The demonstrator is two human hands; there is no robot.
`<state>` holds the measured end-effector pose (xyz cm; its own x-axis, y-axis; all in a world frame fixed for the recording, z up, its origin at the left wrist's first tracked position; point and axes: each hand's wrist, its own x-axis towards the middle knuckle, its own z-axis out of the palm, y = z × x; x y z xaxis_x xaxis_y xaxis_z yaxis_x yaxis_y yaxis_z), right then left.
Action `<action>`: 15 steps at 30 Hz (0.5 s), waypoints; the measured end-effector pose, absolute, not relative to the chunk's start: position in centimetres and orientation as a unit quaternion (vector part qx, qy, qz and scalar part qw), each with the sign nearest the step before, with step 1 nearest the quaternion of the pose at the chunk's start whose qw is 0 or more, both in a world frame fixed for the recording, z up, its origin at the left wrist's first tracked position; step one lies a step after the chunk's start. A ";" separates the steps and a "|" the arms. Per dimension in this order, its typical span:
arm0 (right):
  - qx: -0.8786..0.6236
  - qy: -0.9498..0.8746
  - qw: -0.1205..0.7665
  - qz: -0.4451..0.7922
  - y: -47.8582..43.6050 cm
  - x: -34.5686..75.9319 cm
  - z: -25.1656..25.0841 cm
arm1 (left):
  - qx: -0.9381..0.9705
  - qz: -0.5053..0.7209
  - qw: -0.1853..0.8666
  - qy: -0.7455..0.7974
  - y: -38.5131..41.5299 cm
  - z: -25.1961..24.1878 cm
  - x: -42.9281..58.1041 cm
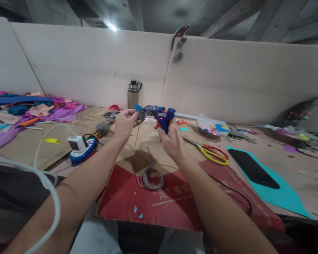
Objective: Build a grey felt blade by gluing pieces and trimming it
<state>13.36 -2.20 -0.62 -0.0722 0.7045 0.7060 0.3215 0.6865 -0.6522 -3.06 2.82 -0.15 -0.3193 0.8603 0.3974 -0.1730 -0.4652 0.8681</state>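
My right hand (172,141) is closed round the handle of a blue hot glue gun (164,121), whose nozzle points left. In my left hand (125,123) the fingers pinch a small grey cord-wound piece (141,116). A blue tip shows just above that piece. The nozzle end is right at the wound piece; whether they touch I cannot tell. From it a grey cord (136,141) hangs down to a loose coil (153,179) lying on the red printed cardboard (137,208). Strands of glue cover the front of the gun.
Yellow-and-red-handled scissors (214,153) lie right of my right hand. A black phone (254,168) rests on a turquoise sheet (288,201). At left stand a blue power strip (83,151) with a white charger (77,144), a grey ball (102,128) and fabric scraps (42,109). A bottle (133,95) stands behind.
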 end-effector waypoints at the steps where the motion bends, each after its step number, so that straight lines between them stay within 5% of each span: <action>1: -0.359 -0.716 0.577 0.159 -2.3 13.3 -0.6 | 0.461 0.722 0.357 0.372 2.8 -0.2 -3.0; 15: -0.385 -0.701 0.575 0.170 -2.1 13.4 -0.8 | 0.473 0.721 0.346 0.369 2.6 -0.1 -3.0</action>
<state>13.42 -2.06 -0.76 -0.0421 0.7356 0.6761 0.3433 0.6461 -0.6817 -3.00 2.61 -0.07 -0.3130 0.8480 0.4278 -0.1497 -0.4888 0.8594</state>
